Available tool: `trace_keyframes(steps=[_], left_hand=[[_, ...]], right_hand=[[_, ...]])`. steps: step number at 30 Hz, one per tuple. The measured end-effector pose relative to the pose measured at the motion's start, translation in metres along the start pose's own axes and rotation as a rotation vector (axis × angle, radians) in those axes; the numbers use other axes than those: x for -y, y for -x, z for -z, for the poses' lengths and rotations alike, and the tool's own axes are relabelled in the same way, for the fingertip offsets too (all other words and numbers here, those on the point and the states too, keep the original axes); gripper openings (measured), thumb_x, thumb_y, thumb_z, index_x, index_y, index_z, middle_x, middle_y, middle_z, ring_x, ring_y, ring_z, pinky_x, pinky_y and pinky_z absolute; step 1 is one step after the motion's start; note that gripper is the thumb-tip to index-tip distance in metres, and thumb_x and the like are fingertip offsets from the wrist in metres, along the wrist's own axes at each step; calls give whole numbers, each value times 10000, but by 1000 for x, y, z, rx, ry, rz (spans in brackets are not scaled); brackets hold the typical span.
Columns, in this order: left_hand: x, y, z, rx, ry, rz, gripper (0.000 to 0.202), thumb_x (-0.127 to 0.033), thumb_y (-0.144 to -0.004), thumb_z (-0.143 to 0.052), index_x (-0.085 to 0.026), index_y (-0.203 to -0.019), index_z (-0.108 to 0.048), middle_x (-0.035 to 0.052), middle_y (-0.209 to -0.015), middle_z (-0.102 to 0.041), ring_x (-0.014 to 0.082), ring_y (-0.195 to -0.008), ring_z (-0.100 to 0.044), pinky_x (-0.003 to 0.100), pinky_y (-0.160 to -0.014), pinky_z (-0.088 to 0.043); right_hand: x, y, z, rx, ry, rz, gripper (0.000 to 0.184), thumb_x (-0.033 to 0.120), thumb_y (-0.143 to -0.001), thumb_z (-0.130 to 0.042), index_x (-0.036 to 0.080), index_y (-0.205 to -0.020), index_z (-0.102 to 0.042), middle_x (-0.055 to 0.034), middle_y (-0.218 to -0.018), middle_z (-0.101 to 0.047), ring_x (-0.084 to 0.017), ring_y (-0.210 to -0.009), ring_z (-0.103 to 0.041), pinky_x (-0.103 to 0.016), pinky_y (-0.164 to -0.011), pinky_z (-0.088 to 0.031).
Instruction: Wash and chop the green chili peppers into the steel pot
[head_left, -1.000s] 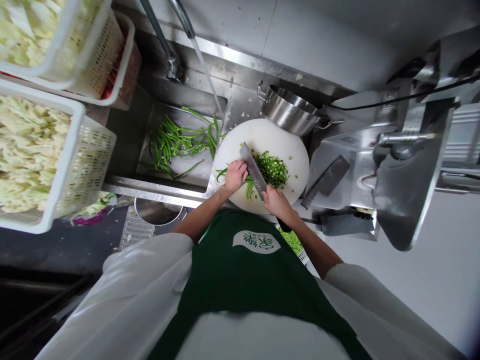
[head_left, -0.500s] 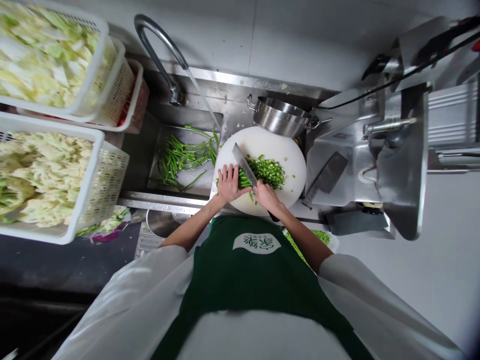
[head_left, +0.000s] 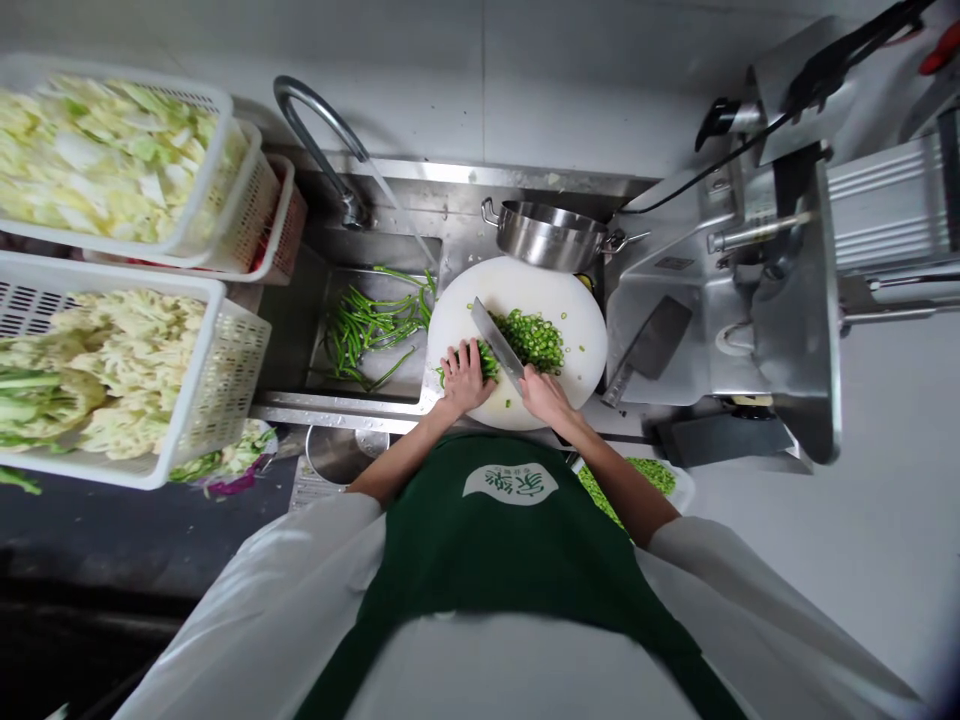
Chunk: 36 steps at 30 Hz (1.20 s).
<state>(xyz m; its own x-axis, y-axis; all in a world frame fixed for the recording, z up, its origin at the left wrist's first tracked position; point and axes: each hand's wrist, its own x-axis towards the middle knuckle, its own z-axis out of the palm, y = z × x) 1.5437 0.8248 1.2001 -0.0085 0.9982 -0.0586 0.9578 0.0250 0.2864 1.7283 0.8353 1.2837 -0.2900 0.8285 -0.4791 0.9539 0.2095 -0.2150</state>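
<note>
Beside chopped greens [head_left: 538, 342], knife [head_left: 497, 338] in right hand [head_left: 546, 397]

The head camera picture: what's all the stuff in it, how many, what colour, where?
Chopping board: one, white, centre
Chopped pieces: many, green, on board
Knife: one, silver, over board
Sink: one, silver, left of board
Long beans: many, green, in sink
Tap: one, silver, behind sink
Crates: at least four, whitish, left
Cabbage: many pieces, pale yellow-green, top left crate
Cauliflower: many pieces, cream, lower left crate
Pots: two, silver, behind board and below sink
Cleaver: one, grey, right of board
Metal machine: one, silver, far right
Container: one, white, lower right
Apron: one, green, bottom centre
Left hand: one, bare, on green pieces
Right hand: one, bare, gripping knife
</note>
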Motion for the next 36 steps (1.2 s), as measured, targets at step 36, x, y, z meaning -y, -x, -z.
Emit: trace_keyframes(steps=[36], left_hand=[[8,-16,-6,-206,-119,-320,361,-509,-1035,-402,-338,-1131,-705,69,-1376,-617,226,-1343,-533,467,-1033,-534]], right_hand=[[-14,5,-40,-85,206,111,240,163,-1017,-371,114,-997,-605,-159,-806,-710,-255,-777,-714,-304,-601,-367]])
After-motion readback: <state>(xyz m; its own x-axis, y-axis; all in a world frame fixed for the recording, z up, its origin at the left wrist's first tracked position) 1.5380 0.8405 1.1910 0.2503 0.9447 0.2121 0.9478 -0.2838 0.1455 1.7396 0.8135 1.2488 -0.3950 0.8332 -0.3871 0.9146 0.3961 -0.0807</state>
